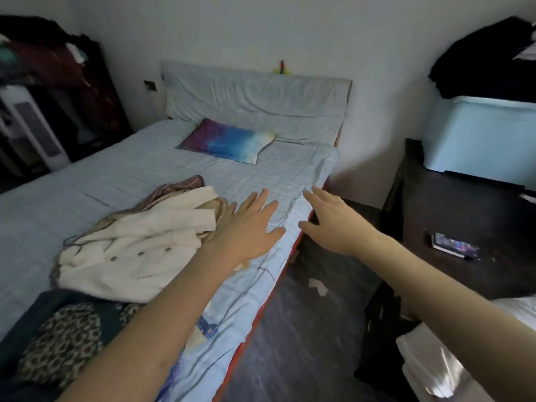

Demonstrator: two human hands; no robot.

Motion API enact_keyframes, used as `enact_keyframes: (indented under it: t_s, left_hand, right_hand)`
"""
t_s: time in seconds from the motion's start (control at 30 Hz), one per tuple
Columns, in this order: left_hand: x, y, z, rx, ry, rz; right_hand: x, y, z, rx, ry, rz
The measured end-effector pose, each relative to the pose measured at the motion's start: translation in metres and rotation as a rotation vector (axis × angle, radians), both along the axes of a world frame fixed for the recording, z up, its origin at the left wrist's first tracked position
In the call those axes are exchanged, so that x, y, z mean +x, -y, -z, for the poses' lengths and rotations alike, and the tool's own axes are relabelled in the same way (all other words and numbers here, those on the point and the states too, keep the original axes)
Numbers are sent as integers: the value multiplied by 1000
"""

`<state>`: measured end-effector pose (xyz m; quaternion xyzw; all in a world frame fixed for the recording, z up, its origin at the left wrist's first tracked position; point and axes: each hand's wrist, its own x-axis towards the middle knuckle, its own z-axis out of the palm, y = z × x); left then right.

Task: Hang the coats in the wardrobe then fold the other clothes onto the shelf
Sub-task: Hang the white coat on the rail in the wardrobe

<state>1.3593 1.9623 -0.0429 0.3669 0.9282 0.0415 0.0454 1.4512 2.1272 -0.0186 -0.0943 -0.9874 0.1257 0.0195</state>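
A wide bed with a pale blue checked sheet (121, 175) is filling the left and centre of the frame. A cream double-breasted coat (136, 242) is lying crumpled on it at centre left, above a dark teal patterned garment (63, 335) at lower left. The left hand (249, 227) is hovering beside the coat, fingers spread, holding nothing. The right hand (333, 219) is reaching over the bed's edge, fingers spread and holding nothing.

Cream double-breasted coat (136, 250) lies on the pale checked bed sheet (121, 175), near the bed's right edge. Dark patterned garment (61, 340) in front of it, overlapping its near hem. Purple-blue pillow (229, 142) behind, against the padded headboard (255, 97). Dark wooden table (464, 227) right of bed; smartphone (454, 245) on it, pale blue plastic box (481, 134) behind the phone.
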Motion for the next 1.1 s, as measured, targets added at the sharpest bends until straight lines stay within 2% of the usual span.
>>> enact_keyframes:
  t_s: [0.4,0.8,1.1]
  left_hand:
    - [-82,47,24,-61,56,-391]
    - [-250,103,29,-25,38,-606]
    - [-298,153,67,-22,146,-794]
  right_hand:
    - [-167,23,27,-74,52,-408]
    - [-357,80,21,3,-10,-622]
    - [-458,133,63,-8,90,-780]
